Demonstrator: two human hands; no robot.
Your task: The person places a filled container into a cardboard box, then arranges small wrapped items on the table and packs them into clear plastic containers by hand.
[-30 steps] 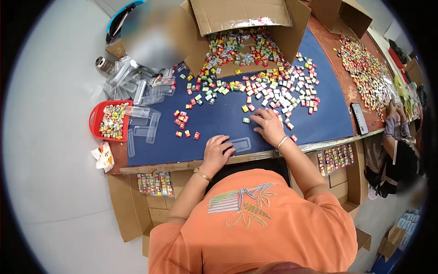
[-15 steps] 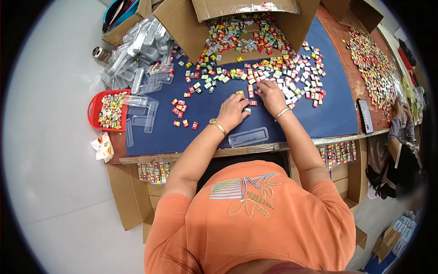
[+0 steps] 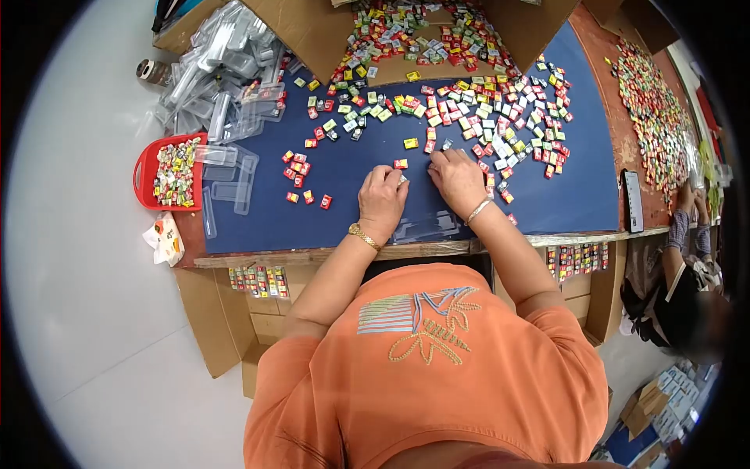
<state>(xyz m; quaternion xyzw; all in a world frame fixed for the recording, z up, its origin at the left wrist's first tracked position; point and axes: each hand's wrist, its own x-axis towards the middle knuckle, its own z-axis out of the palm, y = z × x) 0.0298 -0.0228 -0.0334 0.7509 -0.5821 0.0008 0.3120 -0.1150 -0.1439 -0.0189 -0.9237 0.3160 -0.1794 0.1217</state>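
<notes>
My left hand (image 3: 381, 202) rests on the blue table cover with its fingers curled; a small pale packet (image 3: 403, 180) shows at the fingertips. Just beyond it lies a red packet (image 3: 400, 164), and a yellow packet (image 3: 411, 143) is farther away. My right hand (image 3: 459, 183) has its fingers bent together and pointing down; whatever is in them is hidden. A silvery packet (image 3: 447, 144) lies just past its fingertips. Between my wrists, near the table's front edge, is a clear plastic tray (image 3: 426, 227).
An open cardboard box (image 3: 539, 35) spills packets at the back. Clear plastic trays (image 3: 226, 55) are heaped at left, above a red basket (image 3: 142, 181) of packets. A phone (image 3: 631, 202) stands at right, where another person's hands (image 3: 687, 199) work by another packet pile (image 3: 652, 117).
Both hands have come closer to me, the left also shifting left. Several packets now lie nearer the front edge beside my right wrist. The whole view has shifted slightly.
</notes>
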